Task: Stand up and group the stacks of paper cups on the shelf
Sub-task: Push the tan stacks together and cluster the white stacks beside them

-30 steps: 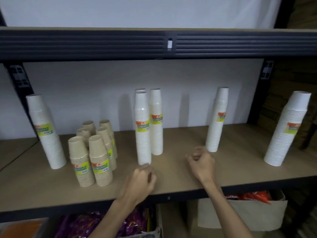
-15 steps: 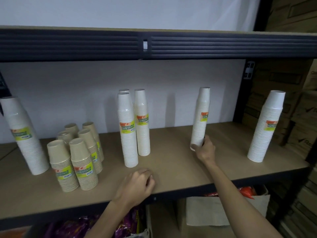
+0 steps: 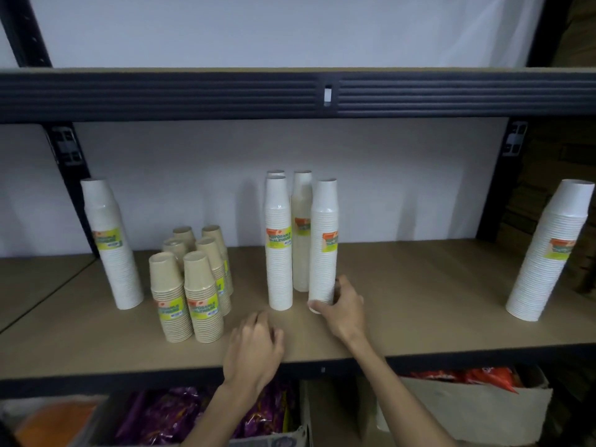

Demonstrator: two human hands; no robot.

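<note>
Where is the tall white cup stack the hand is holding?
In the head view, that white stack stands mid-shelf, gripped at its base by the right hand, just right of the other tall white stacks.

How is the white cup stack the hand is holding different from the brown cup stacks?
The held white stack is tall; the brown stacks are short. The white one is gripped at its base by the right hand; the brown ones stand untouched, left of the left hand. The white one is plain white, the brown ones tan. All stand upside down and carry yellow-green labels.

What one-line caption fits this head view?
Right hand grips a tall white cup stack beside the central white stacks; left hand rests on the shelf.
</note>
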